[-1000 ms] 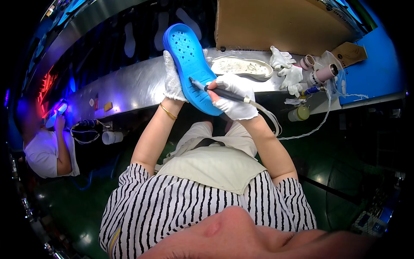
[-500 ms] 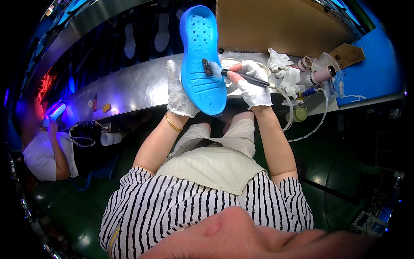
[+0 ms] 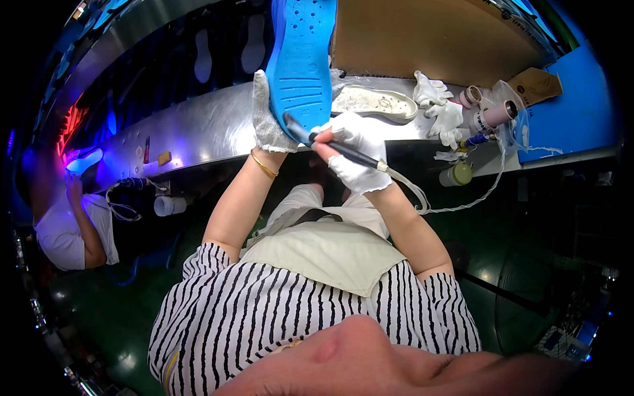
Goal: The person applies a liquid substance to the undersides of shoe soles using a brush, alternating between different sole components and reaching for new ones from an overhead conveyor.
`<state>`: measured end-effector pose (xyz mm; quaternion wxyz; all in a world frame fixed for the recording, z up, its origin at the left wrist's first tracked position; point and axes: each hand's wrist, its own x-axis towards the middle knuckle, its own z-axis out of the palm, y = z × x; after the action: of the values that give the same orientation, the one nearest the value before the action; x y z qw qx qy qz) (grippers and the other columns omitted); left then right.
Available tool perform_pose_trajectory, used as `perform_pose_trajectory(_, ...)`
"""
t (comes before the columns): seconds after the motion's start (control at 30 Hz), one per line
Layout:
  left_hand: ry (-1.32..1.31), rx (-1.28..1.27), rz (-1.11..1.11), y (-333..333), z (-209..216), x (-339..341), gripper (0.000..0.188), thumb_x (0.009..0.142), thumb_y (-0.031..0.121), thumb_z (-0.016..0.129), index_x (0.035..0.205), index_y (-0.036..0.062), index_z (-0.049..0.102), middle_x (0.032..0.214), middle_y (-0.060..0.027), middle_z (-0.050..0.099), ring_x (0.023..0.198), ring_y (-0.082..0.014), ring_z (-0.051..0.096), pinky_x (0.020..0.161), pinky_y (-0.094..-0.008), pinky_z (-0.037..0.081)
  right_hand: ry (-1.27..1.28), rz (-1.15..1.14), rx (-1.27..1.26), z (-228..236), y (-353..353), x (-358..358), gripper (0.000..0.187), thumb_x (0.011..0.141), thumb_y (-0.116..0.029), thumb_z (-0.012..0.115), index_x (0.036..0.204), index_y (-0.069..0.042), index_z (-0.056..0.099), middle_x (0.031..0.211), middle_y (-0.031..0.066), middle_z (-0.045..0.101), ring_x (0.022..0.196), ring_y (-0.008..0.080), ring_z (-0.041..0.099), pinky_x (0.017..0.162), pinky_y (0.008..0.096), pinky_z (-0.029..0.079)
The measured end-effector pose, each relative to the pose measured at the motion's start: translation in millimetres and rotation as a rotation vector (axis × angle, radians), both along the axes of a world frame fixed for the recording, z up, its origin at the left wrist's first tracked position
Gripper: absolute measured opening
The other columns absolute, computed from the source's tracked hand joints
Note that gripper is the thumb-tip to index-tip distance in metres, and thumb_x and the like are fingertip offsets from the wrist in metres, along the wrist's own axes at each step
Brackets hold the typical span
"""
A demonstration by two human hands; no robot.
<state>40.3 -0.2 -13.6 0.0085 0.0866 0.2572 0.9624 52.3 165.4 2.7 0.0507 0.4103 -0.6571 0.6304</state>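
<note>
A blue shoe sole [image 3: 300, 72] is held up in front of me, its ridged inner face toward me and its far end cut off by the top of the picture. My left hand [image 3: 269, 122], in a greyish-white glove, grips its left edge near the lower end. My right hand [image 3: 356, 150], in a white glove with thumb and finger bare, is closed round the black handle of a brush [image 3: 353, 154]. A pale tube runs from the handle's end. The brush's bristles touch the sole close to its lower end.
On the metal bench [image 3: 205, 135] to the right lie a white shoe sole [image 3: 376, 104], spare white gloves [image 3: 444, 122] and a pink bottle [image 3: 500, 113]. Behind stands a cardboard panel [image 3: 422, 46]. A co-worker [image 3: 72, 228] sits at far left, holding a lit sole [image 3: 86, 162].
The blue sole has shifted up, partly out of the picture. My right hand has brought the brush down and left, from the sole's middle to its lower end. The white sole now shows.
</note>
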Motion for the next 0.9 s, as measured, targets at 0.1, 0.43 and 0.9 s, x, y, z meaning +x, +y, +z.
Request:
perform_pose_trajectory(0.1,0.030,0.031,0.002,0,7,-1,0.091,0.078,0.074,0.039,0.144,0.0115,0.024,0.144,-0.0197,0.029,0.127,-0.0362,0.038,0.102,-0.0505,0.035,-0.500,0.099,0.034,-1,3,-3,0.010,0.078,0.003,0.065,0.086,-0.001,0.062,0.085,0.0088,0.064,0.073,0.0124,0.060,0.068,0.0253,0.049)
perform_pose_trajectory(0.43,0.116,0.147,-0.204,-11,10,-7,0.088,0.079,0.072,0.038,0.143,0.0121,0.027,0.141,-0.0190,0.034,0.126,-0.0361,0.041,0.104,-0.0485,0.035,-0.389,0.129,0.026,5,12,-19,0.013,0.076,0.003,0.066,0.087,-0.003,0.063,0.088,0.0066,0.064,0.078,0.0124,0.061,0.071,0.0250,0.049)
perform_pose_trajectory(0.9,0.050,0.136,-0.365,-23,29,-15,0.079,0.082,0.063,0.045,0.136,0.0056,0.038,0.129,-0.0219,0.047,0.111,-0.0355,0.054,0.093,-0.0477,0.046,-0.474,0.189,0.022,13,22,-15,0.013,0.077,-0.001,0.069,0.084,-0.006,0.060,0.083,0.0035,0.062,0.070,0.0088,0.058,0.063,0.0235,0.049)
